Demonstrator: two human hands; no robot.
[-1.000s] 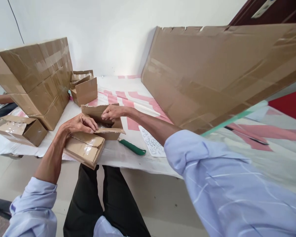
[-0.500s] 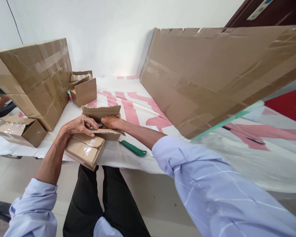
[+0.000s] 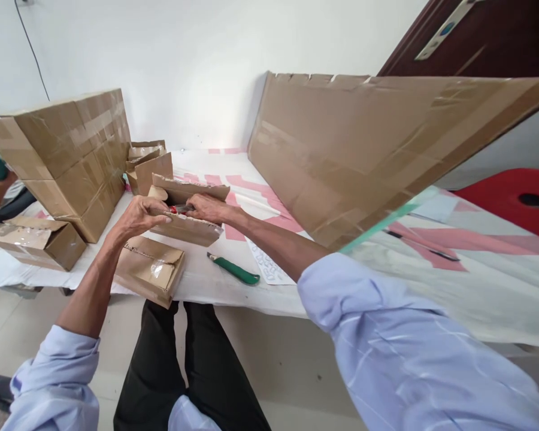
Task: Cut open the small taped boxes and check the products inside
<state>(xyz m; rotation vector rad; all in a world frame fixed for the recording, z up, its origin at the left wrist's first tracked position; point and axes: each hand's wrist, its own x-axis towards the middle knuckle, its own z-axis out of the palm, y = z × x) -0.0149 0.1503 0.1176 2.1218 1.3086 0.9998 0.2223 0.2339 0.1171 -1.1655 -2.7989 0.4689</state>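
Since the half-second-old frame, the open carton (image 3: 187, 230) has shifted away from the closed carton (image 3: 148, 267), leaving a strip of table cover (image 3: 195, 286) showing between them, and a red item (image 3: 173, 209) has come into sight inside. Left hand (image 3: 140, 215): thumb lies along the outer face of the near wall with the fingers bent over its rim, so the grip is judged to be a pinch on the carton's left end, presumably to steady it and keep that flap from folding over the contents. Right hand (image 3: 206, 208): entered from the opposite end, fingers down between the raised flaps; a dark piece shows at their tips, but whether they are closed on it cannot be determined. Both long flaps stand spread, which appears to give that hand its access. Closed carton noted directly below the left grip, flap taped, near the table edge. Below the right grip lies a green-handled cutter (image 3: 235, 270), untouched, apparently set aside within easy reach, with a printed sheet (image 3: 269, 266) just beyond it, partly under the forearm. Stacked cartons (image 3: 74, 161) stand left of and beyond the left grip, well apart from the handling area.
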